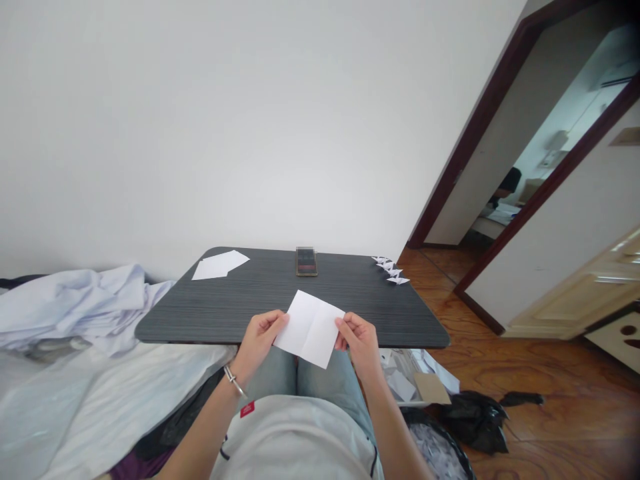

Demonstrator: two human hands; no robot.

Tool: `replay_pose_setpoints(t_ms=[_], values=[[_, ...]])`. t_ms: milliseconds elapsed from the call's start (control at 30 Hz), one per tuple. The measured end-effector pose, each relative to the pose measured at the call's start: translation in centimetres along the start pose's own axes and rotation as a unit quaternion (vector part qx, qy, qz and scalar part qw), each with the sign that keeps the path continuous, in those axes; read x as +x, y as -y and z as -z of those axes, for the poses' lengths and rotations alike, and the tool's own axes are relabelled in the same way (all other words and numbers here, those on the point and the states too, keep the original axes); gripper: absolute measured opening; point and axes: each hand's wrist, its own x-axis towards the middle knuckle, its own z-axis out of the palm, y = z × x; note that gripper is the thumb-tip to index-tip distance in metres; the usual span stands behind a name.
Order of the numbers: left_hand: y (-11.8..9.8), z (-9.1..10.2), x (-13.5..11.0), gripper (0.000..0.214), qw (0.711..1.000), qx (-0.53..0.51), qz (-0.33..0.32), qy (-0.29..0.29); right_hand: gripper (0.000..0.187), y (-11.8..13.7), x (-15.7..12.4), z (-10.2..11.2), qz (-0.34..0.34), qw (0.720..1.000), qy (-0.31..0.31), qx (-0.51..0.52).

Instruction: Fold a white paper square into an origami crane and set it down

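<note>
A white sheet of paper (pixel 310 328) with a crease down its middle is held up over the front edge of the dark table (pixel 240 310). My left hand (pixel 265 333) pinches its left edge between thumb and fingers. At the opposite edge my right hand (pixel 359 339) grips the same sheet. The paper lies mostly opened out and tilted. Several small folded paper pieces (pixel 393 272) stand in a row at the table's back right. More white sheets (pixel 220 265) lie at the back left.
A phone (pixel 306 261) rests near the table's back edge, by the white wall. White cloth (pixel 100 300) is piled on the left. Right of my legs are a box of papers (pixel 430 388) and a black plastic bag (pixel 475 420) on the wooden floor.
</note>
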Motion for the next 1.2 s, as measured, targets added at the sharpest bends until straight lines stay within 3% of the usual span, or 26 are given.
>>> replay_pose_setpoints(t_ms=[267, 433, 500, 600, 767, 867, 967, 1067, 1200], values=[[0.4, 0.0, 0.1, 0.039, 0.999, 0.011, 0.003, 0.033, 0.025, -0.5, 0.2, 0.2, 0.011, 0.999, -0.037, -0.005], [0.4, 0.1, 0.1, 0.031, 1.0, -0.006, -0.013, 0.003, 0.025, -0.4, 0.1, 0.2, 0.016, 0.999, -0.033, -0.026], [0.3, 0.4, -0.1, 0.026, 0.999, -0.011, -0.043, -0.024, 0.024, -0.4, 0.1, 0.2, 0.016, 0.999, -0.034, -0.034], [0.3, 0.8, -0.4, 0.036, 0.991, 0.053, -0.117, -0.036, 0.025, -0.4, 0.1, 0.3, 0.013, 0.998, -0.036, -0.045], [0.5, 1.3, -0.4, 0.03, 0.946, 0.223, -0.23, 0.048, 0.025, -0.1, 0.0, 0.3, 0.008, 0.998, -0.026, -0.058], [0.8, 1.2, -0.1, 0.025, 0.933, 0.261, -0.231, 0.094, 0.025, 0.0, 0.0, 0.2, 0.002, 0.998, -0.012, -0.057], [1.0, 1.0, 0.1, 0.018, 0.937, 0.245, -0.224, 0.109, 0.025, 0.1, 0.0, 0.0, -0.004, 0.998, 0.008, -0.054], [1.3, 0.8, 0.1, 0.013, 0.949, 0.21, -0.218, 0.089, 0.02, 0.3, -0.2, -0.1, 0.018, 0.999, 0.016, -0.044], [1.4, 0.9, 0.1, 0.008, 0.958, 0.191, -0.213, 0.034, 0.03, 0.4, -0.5, 0.1, 0.104, 0.993, 0.022, -0.052]])
